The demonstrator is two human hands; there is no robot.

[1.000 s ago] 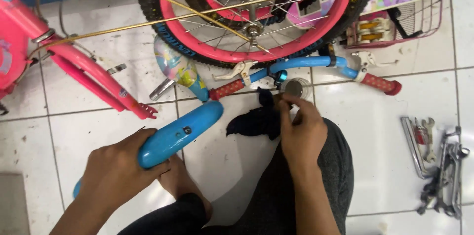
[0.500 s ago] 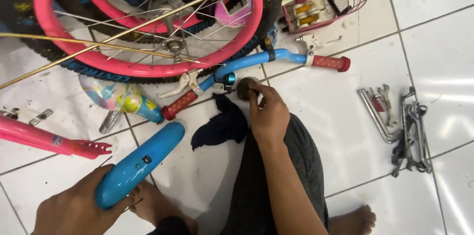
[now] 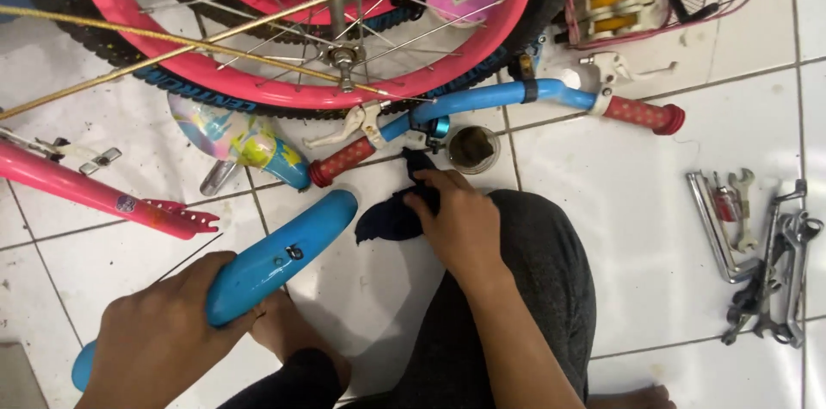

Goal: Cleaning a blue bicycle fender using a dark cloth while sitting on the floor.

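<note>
We are sitting on the white tiled floor (image 3: 602, 202), and nearest to us our left hand (image 3: 159, 332) is closing firmly around the lower end of a blue fender (image 3: 258, 267), holding it tilted so its far tip is pointing toward the wheel. Just past our knee, our right hand (image 3: 460, 224) is resting palm down with its fingers curled onto a dark rag (image 3: 391, 215) lying on the tiles; it is pinching the cloth rather than lying flat and open. We judge the step in hand to be wiping or greasing the fender, since a small round tin (image 3: 473, 148) of dark paste is sitting just beyond the rag, touching neither hand. The next move is calling for the rag to be lifted clear of the floor and brought across to the fender while the left hand is keeping it steady. Farther out, a blue handlebar (image 3: 490, 99) with red grips is lying across the tiles, with a pink-rimmed wheel (image 3: 301, 91) behind it. Toward the right edge of the floor, a cluster of spanners (image 3: 766, 246) is lying well apart from both hands.
</note>
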